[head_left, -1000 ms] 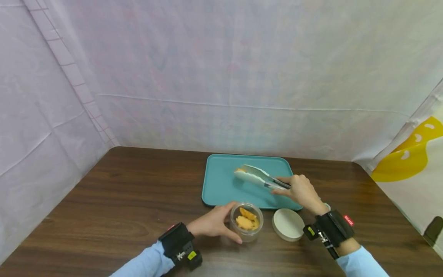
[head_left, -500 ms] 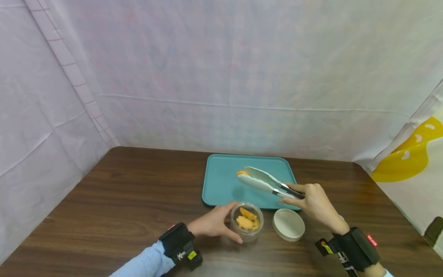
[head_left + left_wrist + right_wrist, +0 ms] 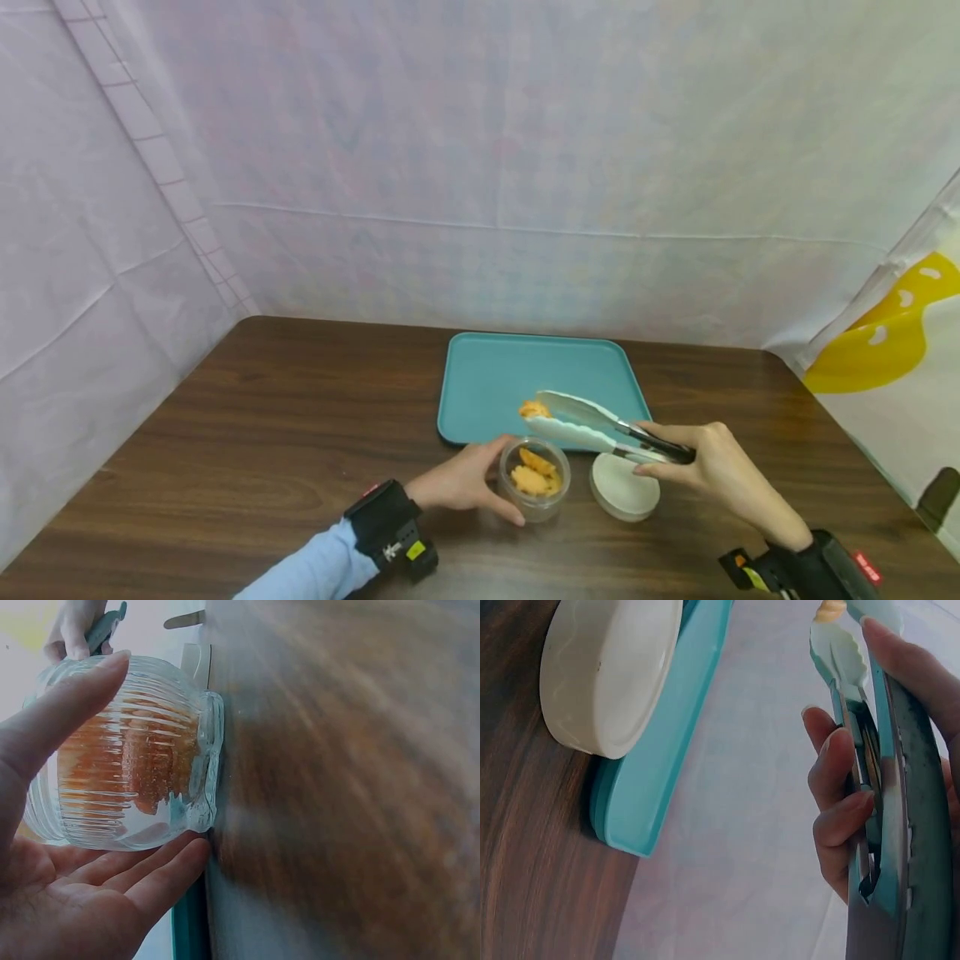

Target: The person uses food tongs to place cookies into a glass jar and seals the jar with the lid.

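Observation:
My left hand (image 3: pixel 468 479) holds a ribbed clear glass jar (image 3: pixel 214 750) upright on the table, thumb on one side and fingers on the other. Orange-yellow cracker-like pieces (image 3: pixel 534 479) lie in the jar. With my right hand (image 3: pixel 712 458) I grip a pair of tongs (image 3: pixel 892 795), steel-armed with pale green scalloped tips. Between those tips a small orange-yellow piece (image 3: pixel 535 409) is pinched, above the tray's near edge and just behind the jar. A round off-white lid (image 3: pixel 625 487) lies on the table right of the jar, below the tong handles.
Behind the jar lies a teal rectangular tray (image 3: pixel 495 375); no pieces show on its visible surface. The dark wooden table (image 3: pixel 337 400) stretches to the left and right. White curtain-like sheets (image 3: pixel 487 167) hang at the back and sides.
My right hand has drawn back toward the lower right, bringing the tongs and the pinched piece from over the tray's middle to its near edge. The left hand and jar stay put.

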Tool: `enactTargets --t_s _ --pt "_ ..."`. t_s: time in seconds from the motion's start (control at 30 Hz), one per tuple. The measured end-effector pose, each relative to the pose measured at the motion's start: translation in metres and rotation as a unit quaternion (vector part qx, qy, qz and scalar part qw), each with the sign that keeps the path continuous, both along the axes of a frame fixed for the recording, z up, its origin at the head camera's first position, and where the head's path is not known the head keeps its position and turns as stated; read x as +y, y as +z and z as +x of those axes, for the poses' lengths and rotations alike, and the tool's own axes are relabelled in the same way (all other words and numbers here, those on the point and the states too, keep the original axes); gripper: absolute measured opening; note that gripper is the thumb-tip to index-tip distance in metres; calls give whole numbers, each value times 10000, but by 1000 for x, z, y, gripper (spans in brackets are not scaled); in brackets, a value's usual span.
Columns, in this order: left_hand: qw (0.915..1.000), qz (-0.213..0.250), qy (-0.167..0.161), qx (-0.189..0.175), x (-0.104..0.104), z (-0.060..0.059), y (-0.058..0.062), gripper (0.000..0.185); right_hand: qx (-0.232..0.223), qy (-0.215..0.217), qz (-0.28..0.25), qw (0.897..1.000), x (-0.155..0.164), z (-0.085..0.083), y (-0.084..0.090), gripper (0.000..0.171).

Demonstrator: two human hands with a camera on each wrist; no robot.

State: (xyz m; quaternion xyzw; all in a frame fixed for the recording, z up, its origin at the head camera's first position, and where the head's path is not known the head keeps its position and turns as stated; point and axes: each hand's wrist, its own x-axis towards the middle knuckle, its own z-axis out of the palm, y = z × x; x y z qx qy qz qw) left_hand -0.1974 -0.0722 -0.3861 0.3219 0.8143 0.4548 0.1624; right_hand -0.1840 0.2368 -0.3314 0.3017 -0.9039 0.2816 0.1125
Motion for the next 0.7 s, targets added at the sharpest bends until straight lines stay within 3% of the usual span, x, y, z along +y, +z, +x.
enactTargets --t_s 0.4,0.57,0.7 --pt "9999 -105 77 100 1 0 0 79 463 665 -1 9967 10 12 1 48" --pt "10000 -80 43 -1 1 -1 0 77 432 1135 -1 9926 12 15 -2 50" --pt "10000 -55 20 -65 1 1 0 77 464 1217 21 9915 12 17 -7 51"
